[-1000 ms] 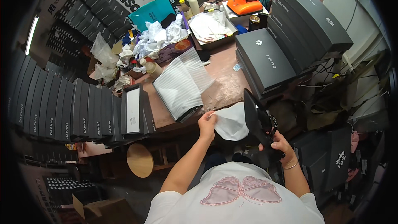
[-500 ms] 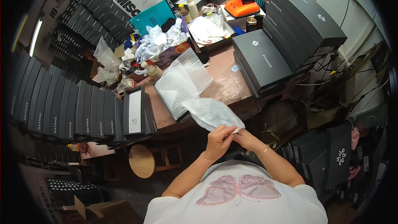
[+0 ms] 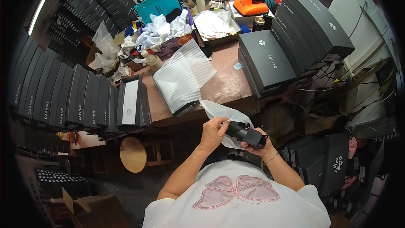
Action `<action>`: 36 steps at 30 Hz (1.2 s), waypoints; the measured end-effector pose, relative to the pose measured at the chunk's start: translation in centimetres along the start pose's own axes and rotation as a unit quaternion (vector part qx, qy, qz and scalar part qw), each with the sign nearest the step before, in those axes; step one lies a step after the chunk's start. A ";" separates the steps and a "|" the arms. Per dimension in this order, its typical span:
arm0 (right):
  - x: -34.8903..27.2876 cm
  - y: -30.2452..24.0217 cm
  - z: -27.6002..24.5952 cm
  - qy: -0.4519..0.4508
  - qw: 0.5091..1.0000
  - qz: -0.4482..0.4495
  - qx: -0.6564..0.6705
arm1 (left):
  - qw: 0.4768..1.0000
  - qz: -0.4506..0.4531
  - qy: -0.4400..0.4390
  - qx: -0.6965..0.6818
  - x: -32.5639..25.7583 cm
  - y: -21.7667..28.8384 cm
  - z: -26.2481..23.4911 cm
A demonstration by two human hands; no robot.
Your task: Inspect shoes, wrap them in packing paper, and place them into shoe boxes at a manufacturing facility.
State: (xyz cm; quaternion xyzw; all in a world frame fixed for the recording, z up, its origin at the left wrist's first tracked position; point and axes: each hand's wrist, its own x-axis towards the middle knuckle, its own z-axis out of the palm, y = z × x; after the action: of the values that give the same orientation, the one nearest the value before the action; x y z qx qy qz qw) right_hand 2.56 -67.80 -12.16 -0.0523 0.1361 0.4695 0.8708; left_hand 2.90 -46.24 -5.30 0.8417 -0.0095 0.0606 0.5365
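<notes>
Close to my body, my right hand [image 3: 265, 148] grips a black shoe [image 3: 252, 137], with the fingers wrapped around its right end. A thin white bag [image 3: 221, 112] hangs around the shoe's far side and below it. My left hand [image 3: 212, 134] is closed in a pinch on the bag's edge, by the shoe's left end. Just beyond, at the table's near edge, lies an open black shoebox [image 3: 185, 110]. White foam sheet [image 3: 179, 78] lines it and spreads out over its right side.
Black shoeboxes [image 3: 270, 59] are stacked on the table's right, and a long row of shoeboxes [image 3: 74, 97] stands at left. Crumpled white paper [image 3: 162, 31], bottles [image 3: 199, 0] and an orange device [image 3: 252, 2] are farther back. A round wooden stool [image 3: 133, 155] stands below the table.
The black shoe has come into view in my right hand, where before both hands pinched the white bag's end. The bag now hangs lower around the shoe, and my hands have parted.
</notes>
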 end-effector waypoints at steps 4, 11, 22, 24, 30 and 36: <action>0.6 0.5 0.5 0.164 0.981 -0.095 -0.041 | 0.993 0.103 -0.024 0.043 -2.2 2.9 1.3; 4.3 -2.1 -2.7 -0.143 0.923 -0.290 -0.207 | 0.927 0.364 -0.086 0.030 -3.1 2.8 3.2; 9.1 -0.5 5.6 0.104 0.401 -0.395 -0.820 | 0.988 0.132 -0.045 -0.066 -4.8 -0.3 -4.9; 12.3 1.3 7.2 0.048 0.399 -0.333 -0.853 | 0.888 -0.208 0.060 -0.405 -3.6 -3.6 -6.7; 23.5 10.6 9.0 -0.132 0.548 -0.124 -0.817 | 0.950 -0.122 0.124 -0.258 -0.8 -14.5 -15.8; 27.6 10.1 11.2 -0.175 0.641 0.097 -0.741 | 0.916 -0.051 0.158 -0.366 0.2 -11.7 -32.8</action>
State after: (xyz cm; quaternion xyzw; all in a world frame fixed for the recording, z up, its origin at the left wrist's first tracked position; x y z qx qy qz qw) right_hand 10.69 -37.62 -8.99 -0.5836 -0.4080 0.4953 0.4976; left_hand 1.03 -11.62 -2.20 0.5656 0.0968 0.1573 0.8037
